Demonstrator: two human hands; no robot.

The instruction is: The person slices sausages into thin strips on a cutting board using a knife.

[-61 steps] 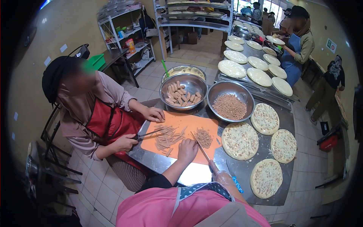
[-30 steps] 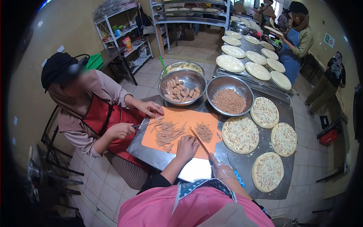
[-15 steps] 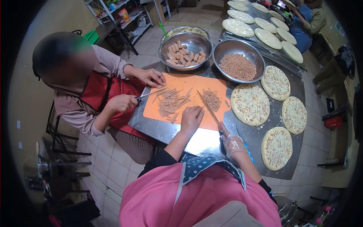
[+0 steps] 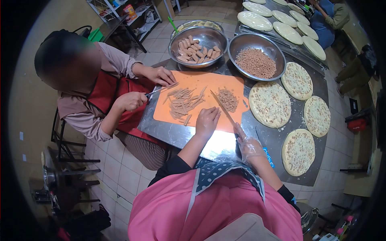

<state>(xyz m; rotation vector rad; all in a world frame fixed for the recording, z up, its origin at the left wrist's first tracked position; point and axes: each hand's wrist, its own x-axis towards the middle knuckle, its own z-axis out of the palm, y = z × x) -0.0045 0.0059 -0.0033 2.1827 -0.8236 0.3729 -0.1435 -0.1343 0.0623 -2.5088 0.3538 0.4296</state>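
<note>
My left hand rests with curled fingers on the near edge of the orange cutting board, just beside a knife. My right hand, in a clear plastic glove, grips the knife's handle, and the blade points across the board toward a small pile of chopped sausage. A heap of sausage strips lies on the board's left half. Across the board a seated person in a red apron holds another knife at the strips.
A steel bowl of whole sausages and a bowl of minced pieces stand behind the board. Several topped pizza bases lie on the steel table to the right. More bases fill a far table, where another person works.
The view has tilted downward and closer to the table. My left hand has shifted slightly right toward the knife blade. The seated person's knife stays at the strips.
</note>
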